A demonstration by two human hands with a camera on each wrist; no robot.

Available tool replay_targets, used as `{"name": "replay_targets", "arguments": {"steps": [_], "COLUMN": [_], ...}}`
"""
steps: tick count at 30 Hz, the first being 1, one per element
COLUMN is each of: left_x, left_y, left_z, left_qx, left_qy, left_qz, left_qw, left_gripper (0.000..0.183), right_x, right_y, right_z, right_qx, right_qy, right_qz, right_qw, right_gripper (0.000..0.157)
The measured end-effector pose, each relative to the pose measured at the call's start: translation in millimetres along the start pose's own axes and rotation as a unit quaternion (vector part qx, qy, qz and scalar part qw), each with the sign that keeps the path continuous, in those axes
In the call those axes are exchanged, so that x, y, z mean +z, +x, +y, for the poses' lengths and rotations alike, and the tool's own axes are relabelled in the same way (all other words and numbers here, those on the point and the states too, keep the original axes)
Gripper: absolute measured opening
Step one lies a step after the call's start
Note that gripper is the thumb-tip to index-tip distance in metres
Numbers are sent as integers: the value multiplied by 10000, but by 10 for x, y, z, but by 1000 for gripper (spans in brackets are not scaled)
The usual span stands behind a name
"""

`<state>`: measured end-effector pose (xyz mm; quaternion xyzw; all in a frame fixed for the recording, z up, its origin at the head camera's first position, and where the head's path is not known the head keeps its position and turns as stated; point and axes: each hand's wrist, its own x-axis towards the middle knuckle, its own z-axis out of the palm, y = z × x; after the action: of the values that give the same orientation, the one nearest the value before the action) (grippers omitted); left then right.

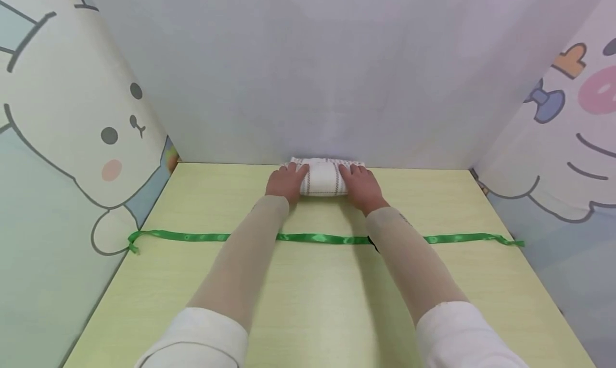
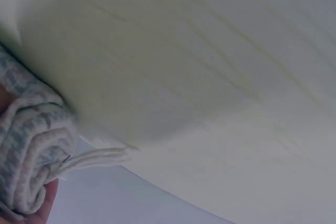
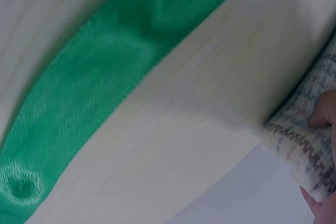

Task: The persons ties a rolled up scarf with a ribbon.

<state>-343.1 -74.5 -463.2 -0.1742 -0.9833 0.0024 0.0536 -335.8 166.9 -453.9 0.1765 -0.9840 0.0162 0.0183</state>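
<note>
A rolled-up woven cloth [image 1: 323, 178], white with dark stripes, lies at the table's far edge against the back wall. My left hand [image 1: 285, 182] holds its left end, and my right hand [image 1: 363, 189] grips its right end, thumbs on the near side. In the left wrist view the cloth's coiled end [image 2: 39, 156] shows a grey-and-white check and a few fringe threads [image 2: 97, 158] sticking out. From the right wrist, the thumb [image 3: 324, 113] presses on the roll [image 3: 299, 142], with other fingers underneath it.
A green ribbon [image 1: 322, 238] runs across the pale wood table [image 1: 313, 298] from side to side, passing under both forearms. Behind the table rises a plain grey wall [image 1: 327, 79]. Cartoon-printed panels [image 1: 62, 159] stand on the left and right.
</note>
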Motion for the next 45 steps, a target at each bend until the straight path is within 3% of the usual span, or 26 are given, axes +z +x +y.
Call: {"name": "replay_targets", "arguments": {"steps": [12, 18, 29, 38, 45], "left_x": [-244, -372, -541, -618, -686], "left_y": [-51, -107, -240, -380, -511], "left_z": [-133, -173, -305, -401, -466], "left_qx": [133, 345, 668, 845, 1102], "left_qy": [41, 57, -159, -401, -474], "left_qz": [91, 331, 697, 932, 1346], "left_qw": [9999, 9988, 9952, 9913, 9836], "left_gripper": [72, 70, 81, 82, 80], "right_x": [-148, -204, -311, -398, -463], "right_y": [-65, -113, -283, -452, -597], "right_z": [-47, -75, -131, -186, -218], "right_qx": [-258, -264, -517, -891, -1378], "right_qy": [-20, -8, 146, 450, 520], "right_qz": [456, 607, 1228, 1932, 2756], "right_qw": [9986, 9978, 9910, 9761, 9499], "right_gripper": [71, 76, 77, 73, 68]}}
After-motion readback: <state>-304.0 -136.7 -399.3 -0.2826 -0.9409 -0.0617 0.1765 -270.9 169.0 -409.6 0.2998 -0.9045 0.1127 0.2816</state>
